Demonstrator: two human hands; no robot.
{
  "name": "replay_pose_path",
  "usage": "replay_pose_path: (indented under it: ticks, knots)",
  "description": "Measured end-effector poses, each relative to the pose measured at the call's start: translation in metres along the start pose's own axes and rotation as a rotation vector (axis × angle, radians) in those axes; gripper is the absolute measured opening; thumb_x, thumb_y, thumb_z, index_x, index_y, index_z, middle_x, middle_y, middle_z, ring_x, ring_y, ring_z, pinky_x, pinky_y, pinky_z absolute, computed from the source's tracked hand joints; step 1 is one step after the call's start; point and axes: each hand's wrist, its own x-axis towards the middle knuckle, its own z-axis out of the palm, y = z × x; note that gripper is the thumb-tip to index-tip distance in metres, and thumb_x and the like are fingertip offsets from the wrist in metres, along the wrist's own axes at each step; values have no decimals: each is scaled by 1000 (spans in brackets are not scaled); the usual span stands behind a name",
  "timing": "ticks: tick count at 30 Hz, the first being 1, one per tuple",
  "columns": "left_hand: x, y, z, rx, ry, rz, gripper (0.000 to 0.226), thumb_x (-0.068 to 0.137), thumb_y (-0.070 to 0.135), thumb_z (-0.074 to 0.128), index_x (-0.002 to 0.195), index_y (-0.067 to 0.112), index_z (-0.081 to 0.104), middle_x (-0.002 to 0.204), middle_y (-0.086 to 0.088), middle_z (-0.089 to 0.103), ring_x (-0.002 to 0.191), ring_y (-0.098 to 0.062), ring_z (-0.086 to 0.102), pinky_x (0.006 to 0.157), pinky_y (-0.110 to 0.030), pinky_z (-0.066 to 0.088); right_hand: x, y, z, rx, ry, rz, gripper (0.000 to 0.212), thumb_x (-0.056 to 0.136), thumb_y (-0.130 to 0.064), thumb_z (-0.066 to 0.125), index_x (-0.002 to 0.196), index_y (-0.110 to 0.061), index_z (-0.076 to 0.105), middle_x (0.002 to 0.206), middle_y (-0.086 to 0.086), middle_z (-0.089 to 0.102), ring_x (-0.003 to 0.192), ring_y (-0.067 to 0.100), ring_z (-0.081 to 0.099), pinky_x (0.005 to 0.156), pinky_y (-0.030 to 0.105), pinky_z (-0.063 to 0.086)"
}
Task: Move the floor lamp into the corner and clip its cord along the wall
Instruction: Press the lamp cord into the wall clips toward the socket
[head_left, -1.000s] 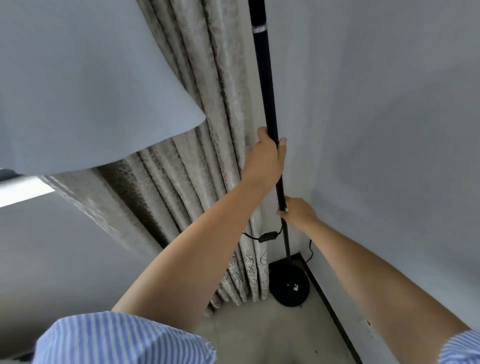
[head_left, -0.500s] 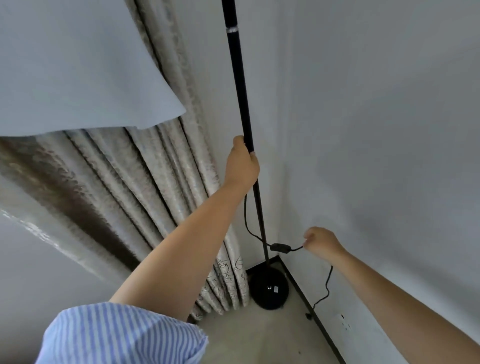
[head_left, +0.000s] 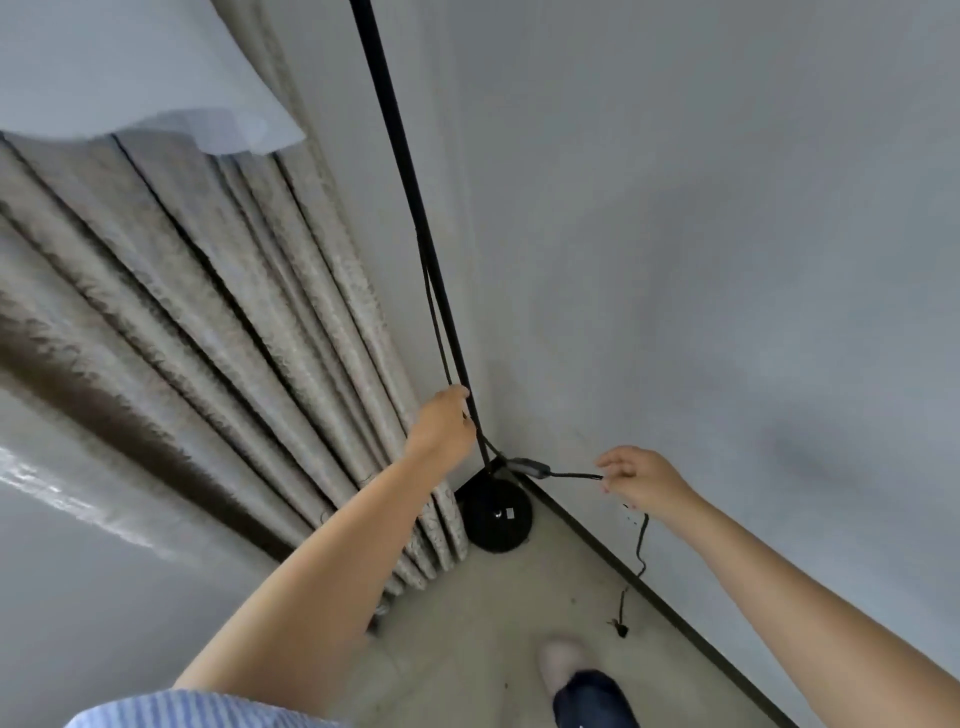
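The wall (head_left: 701, 260) and patterned curtain (head_left: 234, 312) meet in the corner, and the floor lamp's black pole (head_left: 410, 197) stands right there on its round base (head_left: 496, 514). The left hand (head_left: 444, 426) is wrapped around the pole low down. The right hand (head_left: 641, 480) pinches the cord (head_left: 574, 474) just past the inline switch (head_left: 530, 467) — the rest dangles along the baseboard (head_left: 649, 587).

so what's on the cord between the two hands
In the head view, the inline switch sits on the cord between the left hand at the pole and the right hand.
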Motion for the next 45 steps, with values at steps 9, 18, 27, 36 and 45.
replay_pose_path:
  ticks: [9,18,27,36,45]
  knots:
    - [-86,-13,38,318,-251,476,61,89,6,57,142,18,27,153,-5,28,143,-24,15,118,-43,16,-127,-1,21,160,-7,-88,30,82,9,46,78,-21,50,78,-5,65,44,3,50,47,9,44]
    - [-141,1,37,311,28,533,49,90,-1,49,137,12,38,143,-11,44,135,-29,31,114,-41,24,-212,4,18,480,-155,-169,24,81,10,44,82,-14,49,73,5,63,37,9,48,41,15,41]
    - [-162,7,25,532,175,653,22,95,11,47,116,8,54,119,-13,59,120,-31,44,108,-39,28,-244,35,36,295,-21,-53,13,87,-2,46,88,-14,52,64,4,56,54,14,53,59,21,47]
    - [-97,9,27,845,-292,848,22,95,28,47,107,10,55,107,-10,65,97,-27,60,84,-39,50,-201,58,60,-49,201,92,25,91,-15,43,91,1,63,58,-4,52,53,12,42,56,24,36]
    - [8,-19,82,879,-562,1119,28,96,28,46,116,9,49,119,-14,59,106,-30,55,80,-37,48,-119,65,111,-115,475,218,23,92,-14,44,91,1,62,68,14,56,53,14,37,48,12,29]
